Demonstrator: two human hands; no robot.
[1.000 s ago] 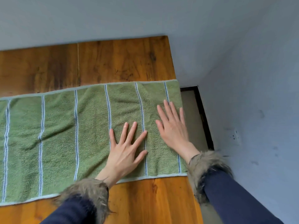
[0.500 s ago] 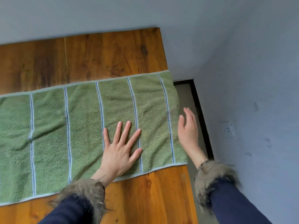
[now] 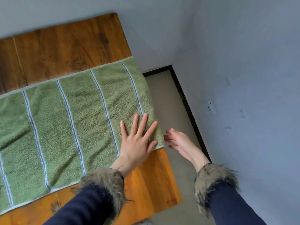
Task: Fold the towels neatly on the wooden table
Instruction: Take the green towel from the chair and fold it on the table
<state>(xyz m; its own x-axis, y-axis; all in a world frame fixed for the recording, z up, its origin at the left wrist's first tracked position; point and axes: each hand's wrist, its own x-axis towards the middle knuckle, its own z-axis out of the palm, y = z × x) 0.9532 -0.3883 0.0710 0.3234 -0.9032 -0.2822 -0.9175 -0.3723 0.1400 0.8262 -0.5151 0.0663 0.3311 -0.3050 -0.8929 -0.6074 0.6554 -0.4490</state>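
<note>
The left hand (image 3: 136, 142) lies flat on the towel (image 3: 68, 127), fingers spread, pressing near its right end; this grip pinches nothing. The right hand (image 3: 177, 140) is just off the table (image 3: 159, 179) edge, beside the towel's near right corner, with fingers loosely curved and holding nothing; whether the fingertips touch the cloth I cannot tell.

The towel is green with pale stripes and lies open along the table; its left part goes out of view. Some soft wrinkles show in the middle.

I judge the step is to take the right end for the first fold. To do it well, the right hand should pinch the corner at the hem, and the left should take the far corner, not only press. Then both corners go over together, so the edges meet and the stripes stay parallel.
</note>
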